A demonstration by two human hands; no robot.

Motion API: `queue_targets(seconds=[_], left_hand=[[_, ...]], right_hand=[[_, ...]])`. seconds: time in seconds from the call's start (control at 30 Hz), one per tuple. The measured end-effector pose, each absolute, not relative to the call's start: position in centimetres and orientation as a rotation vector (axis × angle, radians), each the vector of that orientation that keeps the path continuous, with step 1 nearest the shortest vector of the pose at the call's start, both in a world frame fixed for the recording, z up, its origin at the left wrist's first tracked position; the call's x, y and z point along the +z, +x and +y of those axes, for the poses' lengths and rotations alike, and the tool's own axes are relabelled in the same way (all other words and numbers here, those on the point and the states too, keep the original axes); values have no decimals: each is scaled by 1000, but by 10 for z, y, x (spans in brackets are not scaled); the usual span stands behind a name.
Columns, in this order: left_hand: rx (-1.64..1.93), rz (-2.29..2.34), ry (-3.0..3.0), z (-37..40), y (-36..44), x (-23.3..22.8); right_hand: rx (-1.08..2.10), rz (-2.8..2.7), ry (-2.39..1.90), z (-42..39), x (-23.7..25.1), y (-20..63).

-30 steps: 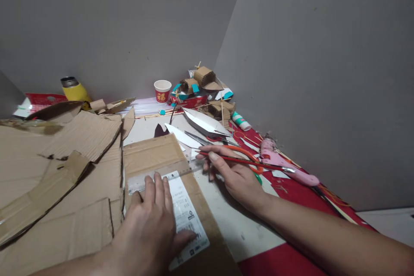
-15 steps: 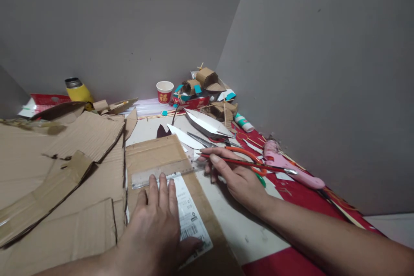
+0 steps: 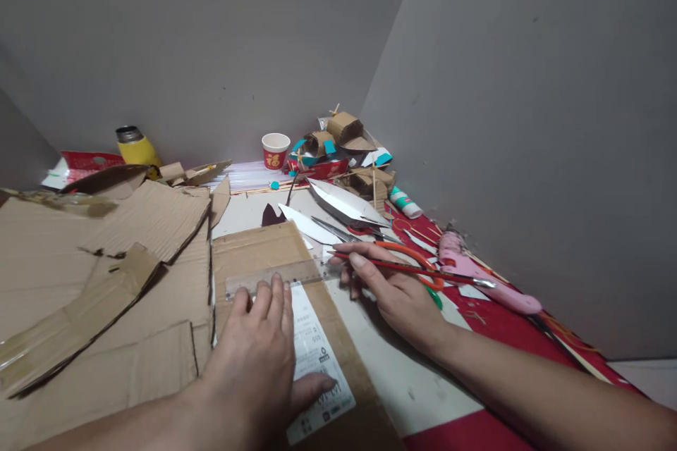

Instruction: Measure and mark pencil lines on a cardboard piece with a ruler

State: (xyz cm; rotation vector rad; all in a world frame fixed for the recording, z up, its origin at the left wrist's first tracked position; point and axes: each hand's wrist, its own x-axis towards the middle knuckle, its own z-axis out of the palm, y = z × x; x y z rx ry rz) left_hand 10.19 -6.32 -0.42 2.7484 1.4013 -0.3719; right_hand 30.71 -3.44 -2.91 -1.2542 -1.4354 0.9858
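My left hand [image 3: 259, 359] lies flat on a brown cardboard piece [image 3: 254, 254] with a white shipping label [image 3: 312, 352], its fingertips pressing on a clear plastic ruler [image 3: 285, 273] laid across the cardboard. My right hand [image 3: 391, 289] holds a thin red pencil [image 3: 412, 266], its tip near the ruler's right end at the cardboard's edge. The fingers of the right hand rest on the white table surface [image 3: 391, 373].
Orange-handled scissors [image 3: 407, 250] and a pink glue gun [image 3: 476, 268] lie right of my right hand. Large cardboard sheets [image 3: 106, 254] cover the left. At the back stand a yellow bottle [image 3: 135, 146], a red paper cup [image 3: 276, 150], cardboard models [image 3: 343, 130] and a glue stick [image 3: 406, 201].
The view has shifted slightly, so everything sits a bit further right and lower. Both hands keep the same hold on the ruler and pencil.
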Motion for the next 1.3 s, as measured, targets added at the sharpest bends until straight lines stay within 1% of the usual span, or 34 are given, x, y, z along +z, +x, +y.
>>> queue_targets(seconds=[0.13, 0.4, 0.6, 0.87, 1.1, 1.3], left_hand=[[-317, 1422, 2698, -63, 100, -6], [-350, 1437, 2704, -58, 100, -1], [-237, 1459, 2712, -60, 98, -6], [-219, 1458, 2731, -61, 99, -6], [-215, 1435, 2738, -60, 97, -3], [-191, 1448, 2747, -61, 95, -4]], right_hand=[[970, -1457, -1269, -34, -29, 308], [865, -1518, -1304, -34, -28, 309], [867, -1540, -1312, -34, -27, 308], [891, -1500, -1313, -36, -26, 306], [1014, -1458, -1306, -45, 1, 311], [893, -1572, -1341, -30, 21, 320]])
